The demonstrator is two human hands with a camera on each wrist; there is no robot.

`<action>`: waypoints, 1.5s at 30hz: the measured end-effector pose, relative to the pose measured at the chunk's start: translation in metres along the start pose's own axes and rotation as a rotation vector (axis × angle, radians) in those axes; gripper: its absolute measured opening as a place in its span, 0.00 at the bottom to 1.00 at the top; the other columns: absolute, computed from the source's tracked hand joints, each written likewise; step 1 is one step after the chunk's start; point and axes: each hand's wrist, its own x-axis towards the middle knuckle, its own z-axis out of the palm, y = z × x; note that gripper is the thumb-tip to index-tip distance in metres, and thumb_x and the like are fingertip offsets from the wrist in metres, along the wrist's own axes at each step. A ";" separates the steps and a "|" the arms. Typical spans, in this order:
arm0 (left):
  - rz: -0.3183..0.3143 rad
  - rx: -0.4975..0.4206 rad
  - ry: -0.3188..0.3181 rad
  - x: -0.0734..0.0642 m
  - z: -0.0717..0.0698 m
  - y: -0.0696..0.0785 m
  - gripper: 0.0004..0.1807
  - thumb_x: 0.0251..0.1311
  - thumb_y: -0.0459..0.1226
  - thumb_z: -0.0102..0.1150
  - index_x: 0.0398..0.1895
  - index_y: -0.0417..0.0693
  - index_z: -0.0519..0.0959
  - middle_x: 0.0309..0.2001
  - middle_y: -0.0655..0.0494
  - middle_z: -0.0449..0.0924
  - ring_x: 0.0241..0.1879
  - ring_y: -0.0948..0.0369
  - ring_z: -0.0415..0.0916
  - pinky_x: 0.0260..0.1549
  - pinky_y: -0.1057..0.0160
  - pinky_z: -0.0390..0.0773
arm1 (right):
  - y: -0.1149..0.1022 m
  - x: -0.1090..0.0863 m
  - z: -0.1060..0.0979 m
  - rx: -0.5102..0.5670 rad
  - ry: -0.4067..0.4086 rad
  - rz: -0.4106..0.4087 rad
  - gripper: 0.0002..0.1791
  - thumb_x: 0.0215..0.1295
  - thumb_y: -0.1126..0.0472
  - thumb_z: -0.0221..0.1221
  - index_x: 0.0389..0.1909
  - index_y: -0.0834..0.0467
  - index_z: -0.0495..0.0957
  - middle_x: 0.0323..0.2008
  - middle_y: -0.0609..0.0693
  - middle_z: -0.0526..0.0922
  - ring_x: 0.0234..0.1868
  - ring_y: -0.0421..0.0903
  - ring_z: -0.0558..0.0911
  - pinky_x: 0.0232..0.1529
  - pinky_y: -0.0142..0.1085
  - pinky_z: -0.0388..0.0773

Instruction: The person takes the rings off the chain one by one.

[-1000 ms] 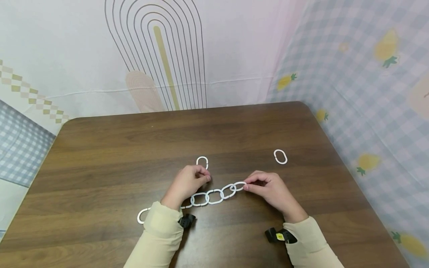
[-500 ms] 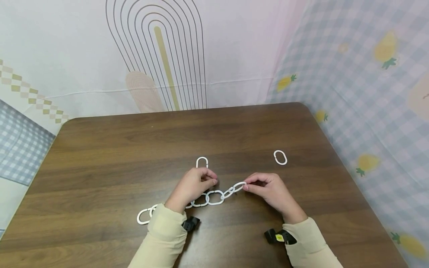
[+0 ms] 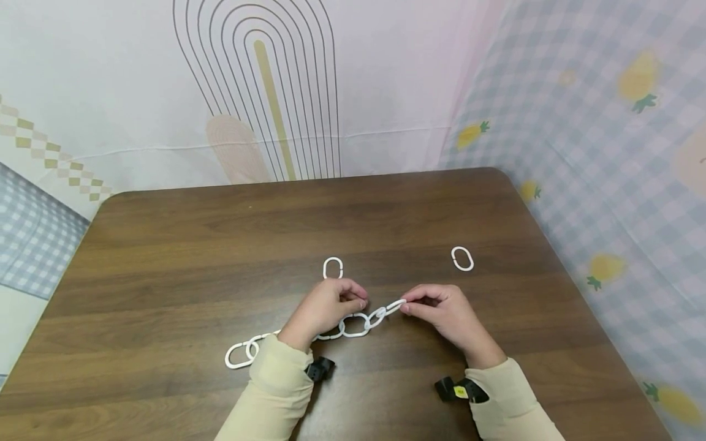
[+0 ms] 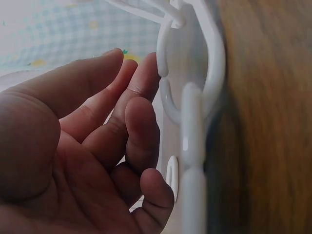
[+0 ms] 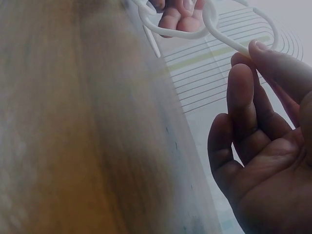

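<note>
A chain of white plastic links [image 3: 355, 335] runs across the wooden table, its right part raised off the surface. My right hand [image 3: 444, 311] pinches the end link [image 5: 225, 39] between thumb and fingertips, as the right wrist view shows. Over the chain's middle, my left hand [image 3: 325, 306] has its fingers loosely bent, with thumb and index finger apart and nothing between them. In the left wrist view its fingertips are right beside a chain link [image 4: 193, 126]. The left hand and sleeve hide several links; the chain's left end link [image 3: 227, 355] lies on the table.
One loose white link [image 3: 333, 259] lies just beyond the left hand. Another loose link [image 3: 472, 260] lies farther right on the table [image 3: 220, 245]. Patterned cloth [image 3: 397, 92] hangs behind the table and along its right side. Each wrist wears a small black camera [image 3: 321, 370].
My left hand has slid right along the chain, uncovering links at the left end. The links near the right hand have turned more edge-on, while that hand keeps its pinch in place.
</note>
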 end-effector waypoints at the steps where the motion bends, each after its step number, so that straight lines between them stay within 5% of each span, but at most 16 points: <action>1: 0.003 -0.006 -0.007 0.000 0.001 0.000 0.03 0.63 0.34 0.66 0.38 0.46 0.86 0.33 0.60 0.86 0.35 0.66 0.81 0.41 0.63 0.77 | 0.000 0.000 0.000 -0.002 0.000 0.001 0.05 0.58 0.66 0.71 0.35 0.59 0.88 0.34 0.54 0.88 0.34 0.41 0.83 0.35 0.32 0.80; 25: 0.107 -0.024 -0.132 0.004 0.013 0.000 0.10 0.63 0.30 0.64 0.47 0.43 0.86 0.38 0.58 0.88 0.35 0.69 0.80 0.37 0.70 0.77 | 0.001 -0.001 0.000 0.026 -0.026 -0.005 0.05 0.58 0.67 0.70 0.35 0.60 0.88 0.35 0.56 0.88 0.35 0.43 0.84 0.37 0.33 0.81; 45: 0.152 -0.017 -0.147 0.006 0.015 -0.003 0.06 0.62 0.31 0.65 0.41 0.46 0.87 0.33 0.62 0.87 0.32 0.72 0.78 0.37 0.70 0.77 | 0.002 0.000 0.004 0.063 -0.041 -0.046 0.04 0.57 0.70 0.70 0.33 0.62 0.87 0.35 0.52 0.88 0.36 0.42 0.85 0.36 0.32 0.81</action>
